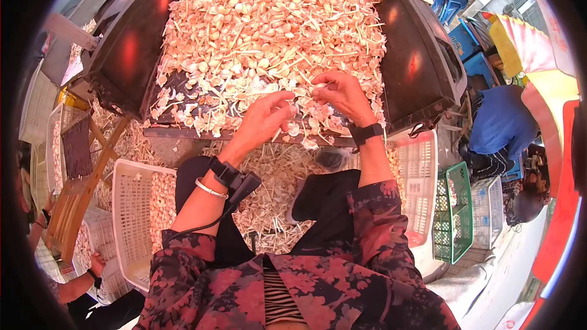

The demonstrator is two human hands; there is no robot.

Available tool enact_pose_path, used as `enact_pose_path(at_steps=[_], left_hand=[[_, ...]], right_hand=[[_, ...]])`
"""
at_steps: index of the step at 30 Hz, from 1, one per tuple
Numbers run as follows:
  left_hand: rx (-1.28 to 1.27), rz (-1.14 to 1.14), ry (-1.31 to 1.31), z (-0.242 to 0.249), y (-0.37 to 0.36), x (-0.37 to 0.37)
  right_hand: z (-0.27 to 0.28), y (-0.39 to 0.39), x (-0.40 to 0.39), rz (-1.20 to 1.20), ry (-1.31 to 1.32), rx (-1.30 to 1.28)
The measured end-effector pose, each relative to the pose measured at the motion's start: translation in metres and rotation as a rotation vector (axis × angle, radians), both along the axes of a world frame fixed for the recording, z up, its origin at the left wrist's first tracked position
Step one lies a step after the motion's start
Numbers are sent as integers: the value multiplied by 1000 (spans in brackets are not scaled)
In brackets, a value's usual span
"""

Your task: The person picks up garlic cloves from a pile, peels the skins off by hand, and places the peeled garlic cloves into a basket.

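A large heap of garlic cloves, dry stalks and papery skins (269,30) covers the dark work table (257,134) before me. My right hand (347,96) is over the near right part of the heap, its thumb and index finger pinched on a pale garlic clove (319,87). To its left, my left hand (263,121) hovers at the table's near edge with loosely curled fingers apart from the thumb; I see nothing held in it. Loose garlic skins (312,116) lie between and below the two hands.
Dark side panels (422,55) flank the heap. A white basket (131,226) of cloves stands by my left leg, another basket (419,177) by my right. A green crate (452,214) is farther right. Stalks (269,189) litter the ground. Another person's hand (98,263) shows at left.
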State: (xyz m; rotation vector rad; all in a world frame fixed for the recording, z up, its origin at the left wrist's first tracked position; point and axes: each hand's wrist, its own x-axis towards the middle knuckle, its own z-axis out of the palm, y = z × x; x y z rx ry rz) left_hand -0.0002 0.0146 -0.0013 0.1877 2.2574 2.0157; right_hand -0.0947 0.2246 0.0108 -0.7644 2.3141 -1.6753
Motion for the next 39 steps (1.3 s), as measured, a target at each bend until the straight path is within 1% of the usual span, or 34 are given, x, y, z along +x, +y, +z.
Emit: enact_pose_path(at_steps=[1,2,3,4,5,8,11,12,15,18,22,24,25,28,30,34,36,37,38,39], left_hand=[[133,-1,-57,3,1,0],[265,-1,-113,5,2,0],[397,1,-168,7,2,1],[426,-4,-146,10,1,3],[429,15,-138,6,-2,3],[416,75,-111,-2,-9,0],[412,137,-2,8,-8,7],[450,142,-5,9,-10,7],[460,154,23,10,-18,11],[342,233,260,17,-19,19],[-34,366,413,35,-25,34],[-196,384,490,48,-24,43],[-276,393,529,52,-23,45],[-241,430,602,59,-18,49],[-120,361,563,64,-19,51],[85,266,554,68,-16,57],[124,273,579,76,-13,65],[143,276,592,81,-11,70],[223,266,583,85,-8,77],[199,263,601,93,-6,86]], right_hand=[[6,-6,9,66,-9,-128],[7,-10,13,146,45,-63],[18,-19,25,199,89,-80],[29,-28,36,183,119,6],[36,-33,42,166,151,93],[26,-38,41,147,218,150],[28,-44,50,119,-166,-125],[26,-46,49,142,-233,-195],[24,-49,49,220,-390,-392],[24,-56,52,233,-446,-486],[27,-64,60,240,-457,-494],[32,-63,62,261,-486,-466],[33,-65,64,284,-525,-534],[33,-67,68,359,-640,-718],[31,-64,67,424,-714,-813],[37,-64,72,508,-718,-949],[47,-65,81,518,-714,-987],[52,-65,85,558,-672,-1006],[58,-64,89,598,-629,-1025],[64,-64,93,639,-584,-1044]])
